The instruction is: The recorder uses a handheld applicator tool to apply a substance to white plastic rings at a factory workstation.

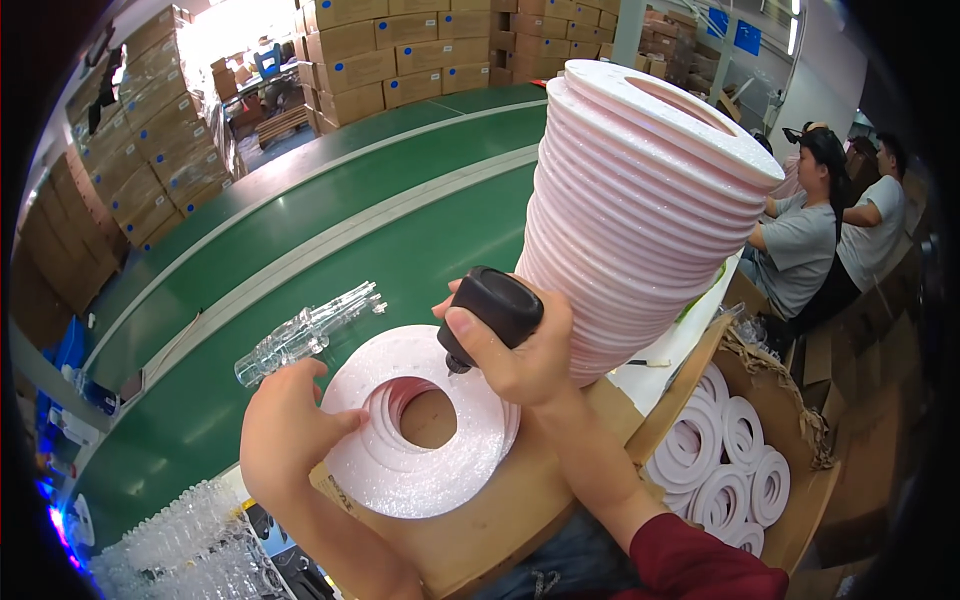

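A black squeeze bottle (490, 312) is gripped in my right hand (530, 350), tilted so its narrow nozzle points down close to the top face of a white foam ring (430, 485). That ring lies uppermost on a short pile of similar rings, whose layers show through the centre hole. My left hand (285, 430) holds the pile's left side, thumb across the ring's band and curled fingers at its outer edge. Just beyond those fingers, clear plastic parts (305, 335) lie on the green surface.
A tall stack of foam rings (625, 220) rises behind my right hand. An open carton (800, 500) holds smaller rings at the right. Clear plastic pieces (180, 540) crowd the lower left. Beyond the green conveyor belt (400, 180) stand stacked cartons (350, 70); two people (810, 200) sit at right.
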